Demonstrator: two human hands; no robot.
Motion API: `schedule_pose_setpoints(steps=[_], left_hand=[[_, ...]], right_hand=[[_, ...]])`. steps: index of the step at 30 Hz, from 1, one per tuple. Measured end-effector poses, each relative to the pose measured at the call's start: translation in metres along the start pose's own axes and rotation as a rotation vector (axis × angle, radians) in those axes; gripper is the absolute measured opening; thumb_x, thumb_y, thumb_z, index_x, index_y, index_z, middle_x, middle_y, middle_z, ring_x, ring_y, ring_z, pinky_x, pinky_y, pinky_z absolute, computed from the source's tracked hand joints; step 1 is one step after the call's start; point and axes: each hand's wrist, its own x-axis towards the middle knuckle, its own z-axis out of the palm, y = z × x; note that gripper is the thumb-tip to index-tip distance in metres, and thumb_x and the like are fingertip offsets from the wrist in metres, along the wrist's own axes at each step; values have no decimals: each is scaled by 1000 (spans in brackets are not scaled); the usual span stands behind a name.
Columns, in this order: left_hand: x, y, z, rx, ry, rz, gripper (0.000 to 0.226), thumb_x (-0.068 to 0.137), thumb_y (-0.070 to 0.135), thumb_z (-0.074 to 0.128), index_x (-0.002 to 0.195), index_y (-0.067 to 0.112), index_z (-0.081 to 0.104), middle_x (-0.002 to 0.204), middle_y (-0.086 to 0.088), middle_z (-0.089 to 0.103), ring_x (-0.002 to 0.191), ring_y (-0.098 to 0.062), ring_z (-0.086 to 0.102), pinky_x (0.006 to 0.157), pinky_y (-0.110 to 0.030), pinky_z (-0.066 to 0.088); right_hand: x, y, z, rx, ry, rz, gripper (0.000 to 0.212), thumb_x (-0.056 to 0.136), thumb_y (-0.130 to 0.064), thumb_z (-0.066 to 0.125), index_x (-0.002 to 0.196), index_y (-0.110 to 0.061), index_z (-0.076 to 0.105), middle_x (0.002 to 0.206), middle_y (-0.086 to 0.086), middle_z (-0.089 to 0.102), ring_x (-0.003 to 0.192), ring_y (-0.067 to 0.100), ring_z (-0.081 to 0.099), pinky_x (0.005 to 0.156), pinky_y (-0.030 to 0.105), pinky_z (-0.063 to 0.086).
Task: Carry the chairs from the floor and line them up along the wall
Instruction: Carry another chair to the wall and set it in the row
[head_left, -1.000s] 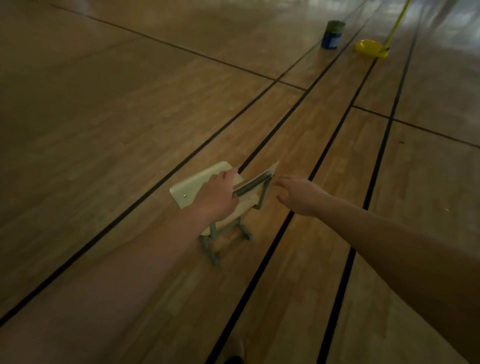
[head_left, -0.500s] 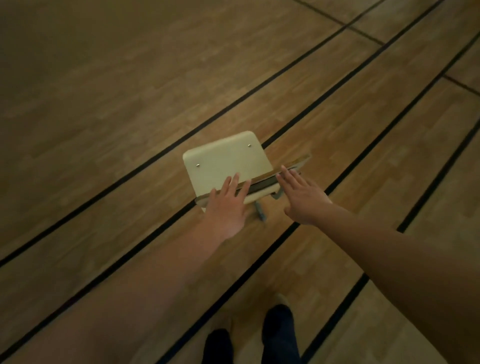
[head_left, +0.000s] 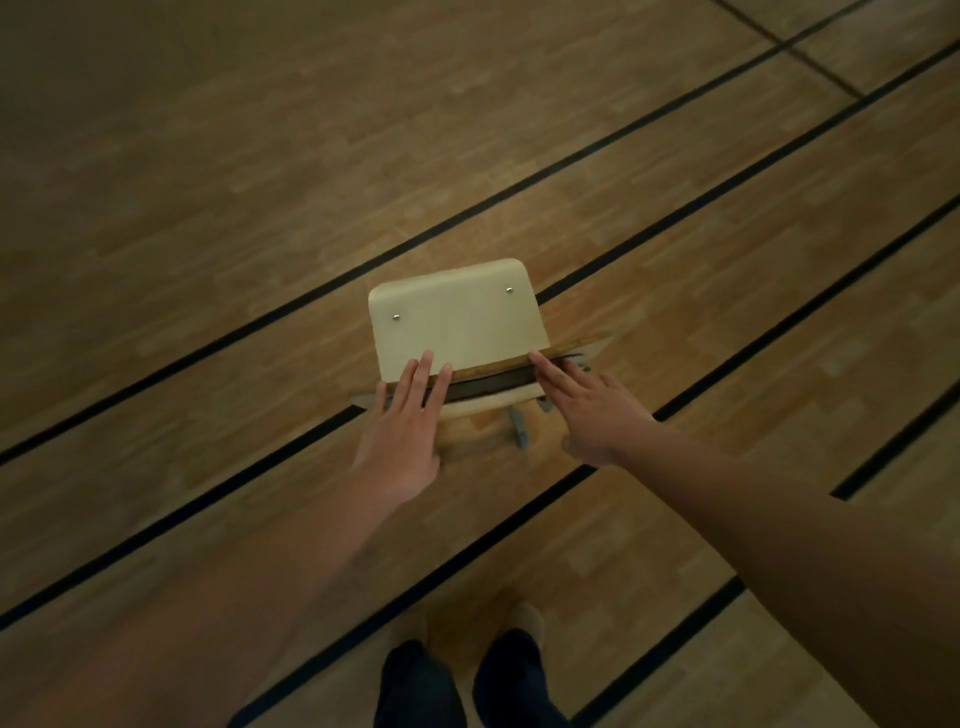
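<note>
Your left hand (head_left: 402, 441) lies flat, fingers straight, on the chair (head_left: 457, 322) back's top edge; your right hand (head_left: 589, 410), equally spread, touches it.

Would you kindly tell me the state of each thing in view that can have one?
Chair: upright on the floor, seat bare.
Left hand: open, straight fingers laid over the top edge of the backrest, no grip yet.
Right hand: open, fingertips touching the same edge, no grip yet.
</note>
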Motion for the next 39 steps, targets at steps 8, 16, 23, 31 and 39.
schedule_pose_setpoints(steps=[8,16,23,31,39], left_hand=[[54,-33,-44,-32,83,6,109,85,28,65,148,24,-24,155,-3,-31,145,-22,-21,116,-46,-4],[145,-82,-127,-182,28,2,85,91,38,54,155,25,-1,162,-3,-9,149,-21,-3,119,-44,0],[186,-88,-191,-1400,304,-521,23,93,16,49,89,24,70,99,4,67,91,-14,58,78,-29,45],[217,-94,-194,-2143,54,-929,40,85,31,71,112,12,49,109,-10,54,106,-23,59,93,-45,53],[287,-95,-231,-2174,161,-1133,52,84,31,73,127,11,52,110,-8,57,89,-20,58,75,-35,52]], right_hand=[[45,9,-60,-16,56,31,91,94,-25,55,153,-18,-14,150,-9,-41,150,22,-4,120,48,16],[116,23,-158,77,137,94,81,93,-24,55,156,-20,5,158,-17,-24,148,16,11,109,41,37],[166,41,-215,102,130,121,76,94,-24,54,156,-21,11,158,-22,-20,145,13,21,105,36,38],[197,50,-247,132,169,137,74,93,-42,51,155,-21,17,157,-25,-18,142,11,27,102,37,40],[211,64,-266,114,326,6,60,97,-35,49,151,-21,29,162,-11,10,136,13,38,101,34,41]])
